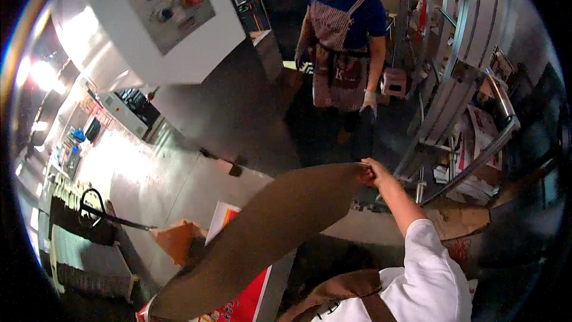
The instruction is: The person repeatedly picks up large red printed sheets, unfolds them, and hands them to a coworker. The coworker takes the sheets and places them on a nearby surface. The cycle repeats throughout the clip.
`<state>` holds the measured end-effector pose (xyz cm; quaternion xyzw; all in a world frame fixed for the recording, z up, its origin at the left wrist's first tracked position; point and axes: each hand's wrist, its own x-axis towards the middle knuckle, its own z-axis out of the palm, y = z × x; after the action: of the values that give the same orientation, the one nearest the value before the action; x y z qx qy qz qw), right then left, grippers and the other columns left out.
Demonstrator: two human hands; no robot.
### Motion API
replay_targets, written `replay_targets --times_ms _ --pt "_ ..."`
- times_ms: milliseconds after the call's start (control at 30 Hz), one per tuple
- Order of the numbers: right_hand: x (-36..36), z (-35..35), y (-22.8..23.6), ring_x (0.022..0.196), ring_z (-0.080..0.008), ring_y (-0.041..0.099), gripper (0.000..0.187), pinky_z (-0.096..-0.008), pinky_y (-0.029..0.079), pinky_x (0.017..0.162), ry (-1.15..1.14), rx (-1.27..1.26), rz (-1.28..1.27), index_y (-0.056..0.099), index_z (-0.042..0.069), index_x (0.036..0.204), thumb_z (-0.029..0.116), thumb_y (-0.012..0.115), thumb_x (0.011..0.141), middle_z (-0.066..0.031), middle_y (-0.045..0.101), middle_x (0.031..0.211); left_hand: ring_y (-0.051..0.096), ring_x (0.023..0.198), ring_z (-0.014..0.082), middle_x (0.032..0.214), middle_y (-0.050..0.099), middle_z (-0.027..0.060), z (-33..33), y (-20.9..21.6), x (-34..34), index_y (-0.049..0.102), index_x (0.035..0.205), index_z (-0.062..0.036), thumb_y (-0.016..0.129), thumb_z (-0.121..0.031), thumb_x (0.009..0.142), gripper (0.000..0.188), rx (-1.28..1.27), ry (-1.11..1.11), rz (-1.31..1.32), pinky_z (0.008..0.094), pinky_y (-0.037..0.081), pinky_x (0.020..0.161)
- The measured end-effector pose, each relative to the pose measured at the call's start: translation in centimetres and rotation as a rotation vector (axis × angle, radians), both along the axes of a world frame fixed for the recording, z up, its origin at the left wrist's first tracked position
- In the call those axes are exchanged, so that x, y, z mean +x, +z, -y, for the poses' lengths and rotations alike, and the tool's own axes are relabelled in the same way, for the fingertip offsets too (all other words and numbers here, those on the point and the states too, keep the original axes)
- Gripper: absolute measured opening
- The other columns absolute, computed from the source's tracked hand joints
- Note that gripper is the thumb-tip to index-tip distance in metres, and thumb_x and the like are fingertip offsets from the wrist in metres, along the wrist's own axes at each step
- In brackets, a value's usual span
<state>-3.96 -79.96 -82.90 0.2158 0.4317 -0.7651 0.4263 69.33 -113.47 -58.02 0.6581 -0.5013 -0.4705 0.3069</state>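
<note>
A large brown cardboard sheet (280,203) stretches diagonally across the lower middle of the view, bowed along its length. My right hand (372,173) grips its far right corner, fingers closed over the edge, the arm reaching forward. No part of my left hand shows. Beneath the near end of the sheet, a red printed sheet (256,295) with white edging sticks out. Another white printed piece (221,217) shows beside the brown sheet's left edge.
A white control box (185,62) with coloured buttons hangs at the upper left. A person in an apron (342,53) stands ahead, wearing gloves. A metal frame (471,36) rises at the right. Stacked sheets (89,256) lie at lower left, near a brown cardboard piece (177,240).
</note>
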Motion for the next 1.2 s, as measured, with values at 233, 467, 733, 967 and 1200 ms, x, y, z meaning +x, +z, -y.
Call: replay_targets --times_ms 233,467,733,967,1200 --pt "-13.3 -4.0 2.8 0.04 -0.0133 0.041 0.022 -0.0355 0.051 0.057 0.401 -0.089 -0.284 0.056 0.009 0.074 0.031 0.059 0.076 -0.0023 0.046 0.052 0.055 0.082 0.0176 0.092 0.058 0.014 2.4 4.0 -5.7 0.04 0.123 -0.0085 0.059 -0.032 0.078 0.054 0.212 -0.239 0.268 0.0495 0.039 0.074" --pt "-13.7 2.3 8.3 0.045 -0.0128 0.046 0.026 -0.0347 0.052 0.054 1.061 0.215 -0.592 0.06 0.005 0.076 0.03 0.063 0.071 -0.0029 0.049 0.055 0.048 0.106 0.0276 0.12 0.046 0.0142 9.4 -3.6 -10.7 0.041 0.123 -0.0137 0.038 -0.032 0.088 0.039 0.286 -0.358 0.259 0.041 0.045 0.075" --pt "-3.2 4.5 4.5 0.041 -0.0092 0.044 0.026 -0.022 0.032 0.035 0.895 0.334 -0.634 0.059 0.002 0.068 0.027 0.061 0.075 -0.0019 0.05 0.052 0.052 0.068 0.0125 0.08 0.058 0.0054 4.0 -9.9 -29.6 0.054 0.095 -0.0004 0.069 -0.021 0.07 0.035 0.398 -0.865 0.155 0.0279 0.04 0.056" --pt "-0.6 2.9 0.9 0.041 -0.0091 0.045 0.036 -0.0238 0.033 0.035 0.926 0.487 -0.733 0.058 -0.003 0.073 0.033 0.06 0.074 -0.0051 0.052 0.054 0.056 0.061 0.0192 0.066 0.06 0.0088 1.1 -15.8 -44.3 0.062 0.078 0.0031 0.064 -0.039 0.07 0.043 0.149 -1.508 0.656 0.0331 0.042 0.056" --pt "-3.8 0.4 -6.1 0.041 -0.0112 0.046 0.036 -0.0251 0.035 0.035 0.964 0.527 -0.614 0.058 -0.003 0.068 0.032 0.06 0.074 -0.0067 0.052 0.053 0.06 0.057 0.0204 0.078 0.061 0.0143 -5.1 -25.7 -56.2 0.059 0.089 0.0059 0.059 -0.028 0.076 0.037 0.446 -1.853 0.388 0.0286 0.049 0.047"
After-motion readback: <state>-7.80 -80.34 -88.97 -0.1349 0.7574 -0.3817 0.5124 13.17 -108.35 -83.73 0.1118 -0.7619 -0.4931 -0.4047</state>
